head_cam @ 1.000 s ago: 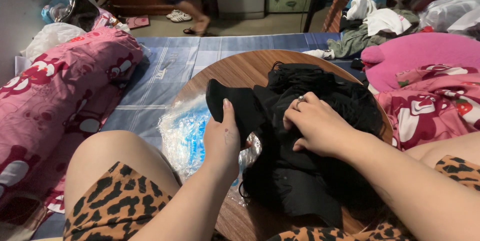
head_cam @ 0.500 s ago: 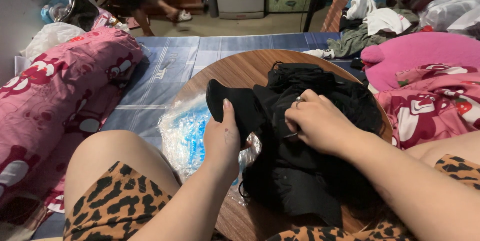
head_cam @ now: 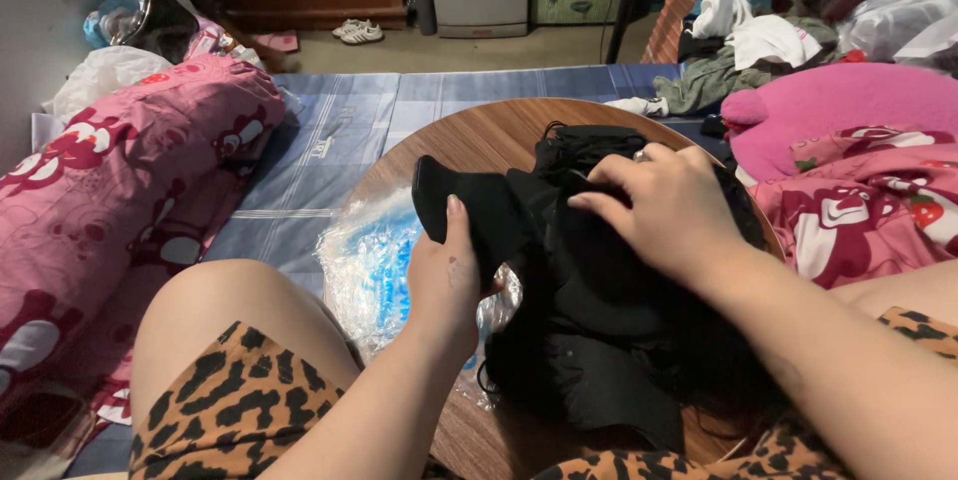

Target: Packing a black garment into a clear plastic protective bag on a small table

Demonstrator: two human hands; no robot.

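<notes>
Round wooden table on blue mat; both hands' fingers gripping black garment.

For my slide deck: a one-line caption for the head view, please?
Left hand and right hand grip black clothing on a round wooden table, beside a clear plastic bag.

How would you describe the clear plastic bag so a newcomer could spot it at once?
Start at the round wooden table. On its left edge, beside the left hand, lies the crinkled plastic bag. Unlike the black clothing, it is see-through with blue patches.
</notes>
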